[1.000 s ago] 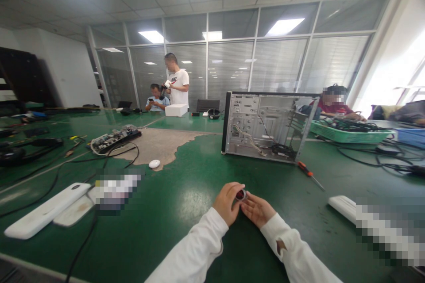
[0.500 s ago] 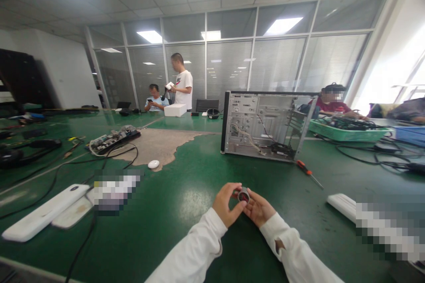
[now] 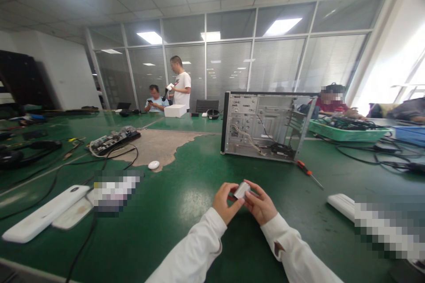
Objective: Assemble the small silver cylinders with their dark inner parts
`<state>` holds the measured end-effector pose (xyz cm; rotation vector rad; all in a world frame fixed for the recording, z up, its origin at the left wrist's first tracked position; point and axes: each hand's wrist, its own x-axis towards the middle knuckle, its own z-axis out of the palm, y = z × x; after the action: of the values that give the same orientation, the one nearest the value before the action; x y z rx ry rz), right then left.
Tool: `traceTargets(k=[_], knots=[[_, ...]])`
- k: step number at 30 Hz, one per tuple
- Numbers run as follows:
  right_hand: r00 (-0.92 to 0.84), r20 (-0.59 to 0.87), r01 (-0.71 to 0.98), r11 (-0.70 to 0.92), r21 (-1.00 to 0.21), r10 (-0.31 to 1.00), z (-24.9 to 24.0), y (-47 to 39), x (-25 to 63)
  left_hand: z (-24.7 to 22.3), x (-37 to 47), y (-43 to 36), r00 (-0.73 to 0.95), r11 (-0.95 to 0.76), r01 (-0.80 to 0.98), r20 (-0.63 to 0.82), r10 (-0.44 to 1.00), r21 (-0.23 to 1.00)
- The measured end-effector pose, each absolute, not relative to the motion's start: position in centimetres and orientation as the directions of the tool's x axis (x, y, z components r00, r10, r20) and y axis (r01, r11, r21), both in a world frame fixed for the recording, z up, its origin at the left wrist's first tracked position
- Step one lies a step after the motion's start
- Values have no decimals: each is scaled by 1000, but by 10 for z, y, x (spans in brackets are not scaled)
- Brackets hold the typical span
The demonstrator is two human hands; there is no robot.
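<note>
Between both hands, above the green table (image 3: 195,185), is a small silver-grey cylinder (image 3: 242,190) with its side turned towards me. My left hand (image 3: 226,201) pinches it from the left, thumb below and fingers behind. On the right, my right hand (image 3: 260,203) has its fingertips closed on the cylinder's other end. The fingers hide parts of both ends. Beyond the hands stands an opened computer case (image 3: 265,126), its metal inside and a few loose wires showing. A screwdriver (image 3: 308,173) with an orange and black handle lies by the case's right corner.
Left of my arms are a long white object (image 3: 46,214), black cables and a round white piece (image 3: 153,165). A power strip (image 3: 114,140) lies farther back. At the right are a green basket (image 3: 348,132) of cables and a white bar (image 3: 341,205). Several people are across the table.
The cylinder has been turned: its round open end with red inside faced me before, and now its grey side shows. My right hand's fingers have shifted up around it.
</note>
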<state>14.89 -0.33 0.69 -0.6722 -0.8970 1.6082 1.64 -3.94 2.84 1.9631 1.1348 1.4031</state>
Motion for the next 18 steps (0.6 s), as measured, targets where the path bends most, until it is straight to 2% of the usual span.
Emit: traceTargets(k=[7,12,18], knots=[[-124,230,-364,172,-915,965,8,-6,146,20,15,-34,118,-515,437,520,846,737],[-42,357,-204,342,-917,933,16,-14,146,13,16,-29,82,-476,455,497,864,752],[-138,457,58,467,-882,879,30,-23,152,5,16,-24,50,-455,346,468,882,821]])
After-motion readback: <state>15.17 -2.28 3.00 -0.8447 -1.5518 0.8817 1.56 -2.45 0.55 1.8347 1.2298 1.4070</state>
